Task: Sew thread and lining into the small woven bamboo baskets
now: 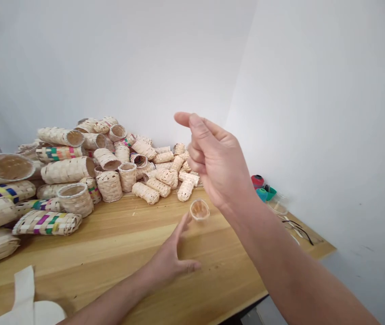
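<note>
A small woven bamboo basket has its round mouth facing me, near the middle of the table. My left hand is beside it, thumb spread away from the fingers, with the fingertips at the basket's left side; whether they touch it I cannot tell. Raised well above the table, my right hand is closed, its thumb pressed on the index finger and the other fingers curled in. Anything pinched there is too fine to make out.
A large heap of woven baskets fills the table's left and back. Red and green thread spools and dark-framed glasses lie at the right. White strip material is at the front left. Walls rise behind the wooden table.
</note>
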Available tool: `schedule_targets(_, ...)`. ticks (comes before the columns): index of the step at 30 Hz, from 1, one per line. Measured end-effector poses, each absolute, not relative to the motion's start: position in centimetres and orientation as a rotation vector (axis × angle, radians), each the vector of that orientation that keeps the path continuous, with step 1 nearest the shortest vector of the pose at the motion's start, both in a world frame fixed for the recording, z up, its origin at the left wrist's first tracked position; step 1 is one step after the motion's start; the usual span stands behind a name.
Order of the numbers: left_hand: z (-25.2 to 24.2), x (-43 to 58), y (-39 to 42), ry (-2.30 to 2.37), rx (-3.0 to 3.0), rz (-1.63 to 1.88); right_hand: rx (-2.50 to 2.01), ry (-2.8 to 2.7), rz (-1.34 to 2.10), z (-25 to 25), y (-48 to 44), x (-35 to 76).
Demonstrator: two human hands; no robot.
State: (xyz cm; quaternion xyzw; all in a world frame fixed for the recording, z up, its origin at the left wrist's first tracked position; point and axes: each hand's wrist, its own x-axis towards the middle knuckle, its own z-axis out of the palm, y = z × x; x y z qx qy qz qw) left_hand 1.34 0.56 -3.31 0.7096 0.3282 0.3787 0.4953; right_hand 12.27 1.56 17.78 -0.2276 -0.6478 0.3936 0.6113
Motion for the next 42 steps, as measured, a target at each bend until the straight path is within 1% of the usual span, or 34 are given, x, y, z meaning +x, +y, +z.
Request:
schedule_targets(3,-2.9,1.1,1.1,1.165,1.907,1.088,-0.497,-1.495,1.044,17.8,1.2,11.7)
schedule_targets(5,-2.7,0.9,1.5,1.326,1.946,1.196,-0.487,-1.486,1.105,17.9,0.8,11.6)
schedule_targets(7,-2.6,0.7,1.8,1.388,1.964,1.271,-0.478,-1.483,1.144,18.2,0.3,11.6)
schedule_targets(10,-2.1,0.5,1.8,1.353,1.935,1.244,-0.495,-1.5,1.143,18.7,-0.4,11.8)
schedule_targets(12,-1.7,0.5,1.6,1.297,1.855,1.197,-0.541,-1.521,1.053,18.8,-0.5,12.5)
schedule_targets(15,-1.1,0.4,1.3,1.175,1.735,1.13,-0.674,-1.518,0.719,17.7,0.1,14.9)
schedule_targets(17,-1.0,0.3,1.1,1.103,1.684,1.072,-0.847,-1.506,0.44,15.9,0.7,17.2)
schedule_targets(19,-1.0,0.1,1.0,1.06,1.665,1.027,-1.081,-1.562,0.299,13.3,1.1,19.5)
schedule_targets(21,-1.1,0.0,0.9,1.058,1.689,1.017,-1.233,-1.647,0.355,10.4,1.1,21.4)
schedule_targets(23,-1.4,-0.1,0.8,1.087,1.775,1.03,-1.36,-1.714,0.498,7.6,0.8,22.6)
schedule_targets(27,-2.3,-0.7,0.8,1.102,1.976,1.053,-1.425,-1.846,0.802,4.2,-0.3,23.0)
schedule_targets(32,-3.1,-1.1,0.8,1.065,2.013,1.006,-1.323,-1.878,1.017,3.3,0.1,21.9)
schedule_targets(37,-2.2,-0.8,0.5,1.039,1.981,0.911,-1.103,-1.904,1.328,2.4,1.1,21.3)
schedule_targets(39,-1.6,-0.5,0.4,0.973,1.889,0.905,-1.097,-1.878,1.366,2.2,0.9,21.4)
schedule_targets(42,-1.2,0.2,0.1,0.726,1.591,0.891,-1.183,-1.812,1.284,2.5,-0.1,21.9)
